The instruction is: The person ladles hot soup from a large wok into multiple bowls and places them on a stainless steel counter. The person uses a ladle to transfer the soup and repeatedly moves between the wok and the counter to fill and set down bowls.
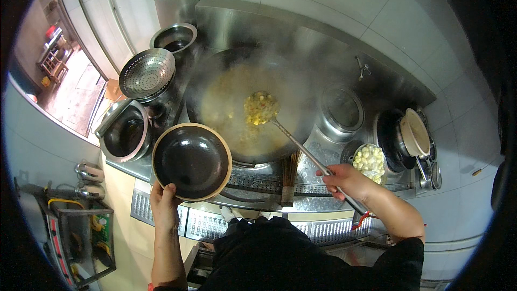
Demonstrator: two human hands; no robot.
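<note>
In my left hand (pixel 164 202) is a dark-glazed bowl (pixel 194 165) with a tan rim, gripped at its near edge with the thumb inside. The bowl is empty, its inside facing up towards me, left of and in front of a large wok (pixel 196 97). My right hand (pixel 345 182) is closed around the long metal handle of a ladle (pixel 301 145). The ladle's head is over the middle of the wok, full of yellowish pieces in liquid (pixel 261 108). Cloudy yellowish broth (pixel 220 97) fills the wok, and steam partly veils it.
Left of the wok stand a perforated colander (pixel 147 70), a steel pot (pixel 139 149) and a steel basin (pixel 174 28). A bamboo wok brush (pixel 287 194) lies at the front edge. On the right are a metal pot (pixel 342 109), a tap (pixel 362 68) and pale pieces in plastic (pixel 368 161).
</note>
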